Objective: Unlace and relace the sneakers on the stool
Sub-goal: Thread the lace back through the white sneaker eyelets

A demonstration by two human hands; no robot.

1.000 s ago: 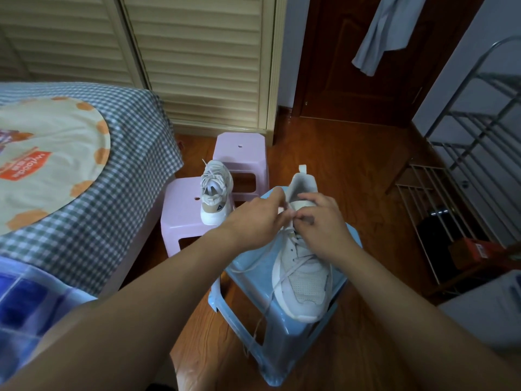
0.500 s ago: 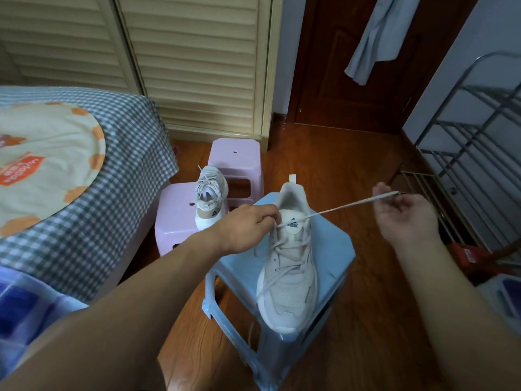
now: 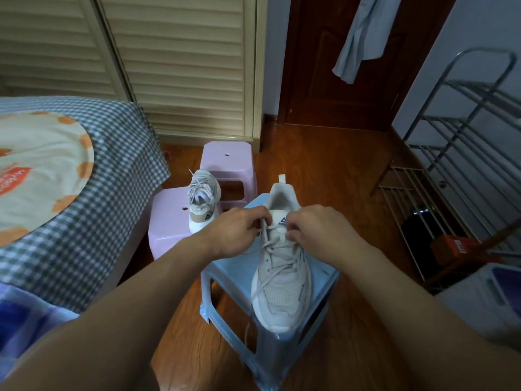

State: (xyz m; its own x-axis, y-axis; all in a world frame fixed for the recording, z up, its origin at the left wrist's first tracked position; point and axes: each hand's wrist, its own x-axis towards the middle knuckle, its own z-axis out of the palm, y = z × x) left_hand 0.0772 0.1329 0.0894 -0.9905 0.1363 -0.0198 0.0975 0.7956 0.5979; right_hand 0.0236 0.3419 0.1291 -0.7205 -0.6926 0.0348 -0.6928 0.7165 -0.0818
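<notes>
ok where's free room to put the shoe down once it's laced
Bare top on the far pink stool, and floor between it and the rack. The blue stool is crowded: sneaker and both hands fill it.

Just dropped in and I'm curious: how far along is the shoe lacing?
The sneaker on the blue stool already shows laces crisscrossed most of the way up. Right now the left hand and right hand both pinch the lace at its top eyelets. The other sneaker waits untouched on the pink stool; whether it's been redone, I can't tell.
</notes>
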